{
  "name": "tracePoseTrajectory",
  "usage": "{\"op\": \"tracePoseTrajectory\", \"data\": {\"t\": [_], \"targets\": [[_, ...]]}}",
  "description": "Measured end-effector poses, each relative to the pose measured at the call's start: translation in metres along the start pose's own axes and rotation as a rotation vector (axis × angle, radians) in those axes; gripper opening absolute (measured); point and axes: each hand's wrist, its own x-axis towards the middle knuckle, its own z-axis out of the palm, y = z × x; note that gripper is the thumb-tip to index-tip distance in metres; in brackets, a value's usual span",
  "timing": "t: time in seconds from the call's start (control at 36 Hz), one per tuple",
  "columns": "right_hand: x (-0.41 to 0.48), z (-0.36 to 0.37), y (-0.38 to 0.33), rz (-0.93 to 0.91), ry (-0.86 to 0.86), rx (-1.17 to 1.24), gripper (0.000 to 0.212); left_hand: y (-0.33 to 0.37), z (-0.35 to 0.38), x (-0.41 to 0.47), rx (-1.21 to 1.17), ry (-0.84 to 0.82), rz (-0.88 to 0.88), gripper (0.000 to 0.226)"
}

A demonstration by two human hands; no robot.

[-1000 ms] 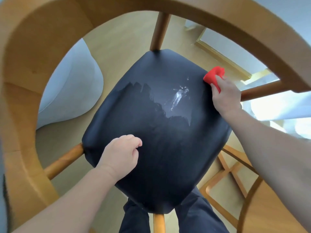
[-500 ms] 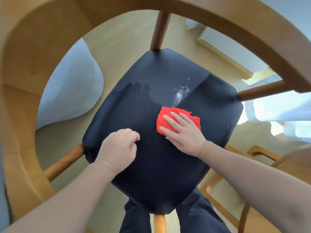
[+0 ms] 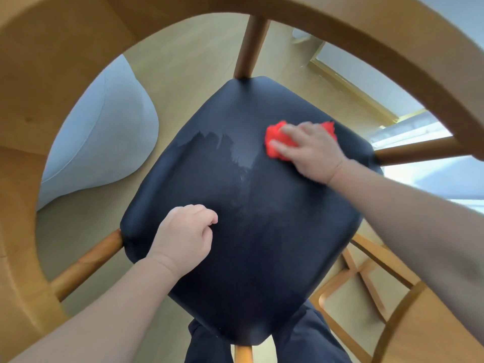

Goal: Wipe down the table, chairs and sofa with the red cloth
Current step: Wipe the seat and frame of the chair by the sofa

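A wooden chair with a dark navy padded seat [image 3: 262, 244] fills the view from above. My right hand [image 3: 311, 148] presses the red cloth [image 3: 275, 142] flat against the far right part of the seat, fingers spread over it. A wet streak shines on the seat just left of the cloth. My left hand [image 3: 183, 237] rests on the near left part of the seat with its fingers curled, holding nothing.
The chair's curved wooden backrest [image 3: 366, 38] arches over the top of the view. A pale blue sofa cushion [image 3: 99, 142] lies left on the wooden floor. Another wooden chair frame [image 3: 366, 279] stands at the lower right. My dark trousers [image 3: 301, 344] show below the seat.
My right hand slid the cloth from the seat's far right edge to the centre, then back up to the far right part. My left hand stayed in place.
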Motion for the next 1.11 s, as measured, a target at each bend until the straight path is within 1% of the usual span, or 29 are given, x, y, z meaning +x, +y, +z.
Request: {"op": "tracePoseTrajectory", "data": {"t": [0.06, 0.14, 0.19, 0.28, 0.33, 0.39, 0.44, 0.56, 0.61, 0.67, 0.78, 0.83, 0.92, 1.06, 1.11], "targets": [[0.005, -0.003, 0.023, 0.149, 0.061, -0.028, 0.031, 0.000, 0.000, 0.002, -0.005, -0.002, -0.004, 0.025], [0.009, -0.002, 0.032, 0.326, 0.115, -0.051, 0.031, -0.001, -0.001, 0.003, -0.022, -0.007, -0.005, 0.026], [0.012, 0.001, 0.029, 0.461, 0.104, -0.032, 0.035, -0.001, -0.001, 0.003, -0.023, -0.011, -0.002, 0.025], [0.020, 0.006, 0.031, 0.756, 0.073, -0.020, 0.040, -0.004, -0.003, 0.002, -0.029, -0.013, -0.001, 0.023], [0.030, 0.008, 0.036, 0.925, 0.066, -0.009, 0.039, -0.005, -0.006, 0.002, -0.032, -0.012, 0.002, 0.023], [0.036, 0.006, 0.035, 0.989, 0.046, 0.048, 0.038, -0.006, -0.010, 0.001, -0.035, -0.005, 0.015, 0.022], [0.034, 0.004, 0.031, 0.944, 0.051, 0.091, 0.038, -0.007, -0.012, 0.001, -0.036, -0.003, 0.013, 0.024], [0.030, -0.001, 0.004, 0.763, 0.131, 0.123, 0.036, -0.008, -0.016, 0.000, -0.039, -0.004, 0.016, 0.021], [0.034, -0.002, -0.020, 0.692, 0.152, 0.148, 0.033, -0.009, -0.017, 0.000, -0.037, -0.002, 0.026, 0.022], [0.036, 0.002, -0.050, 0.569, 0.178, 0.162, 0.032, -0.010, -0.018, 0.000, -0.037, 0.009, 0.028, 0.022], [0.039, 0.017, -0.111, 0.325, 0.182, 0.208, 0.037, -0.012, -0.023, 0.000, -0.041, 0.027, 0.030, 0.023], [0.040, 0.022, -0.132, 0.250, 0.145, 0.221, 0.042, -0.013, -0.026, -0.001, -0.037, 0.030, 0.035, 0.026], [0.039, 0.022, -0.137, 0.198, 0.106, 0.198, 0.047, -0.016, -0.027, -0.004, -0.021, 0.043, 0.029, 0.025], [0.043, 0.017, -0.123, 0.043, 0.044, 0.151, 0.053, -0.019, -0.023, -0.008, -0.024, 0.059, 0.002, 0.023], [0.053, 0.016, -0.120, 0.007, 0.023, 0.118, 0.053, -0.019, -0.019, -0.006, -0.030, 0.058, -0.001, 0.020]]}}
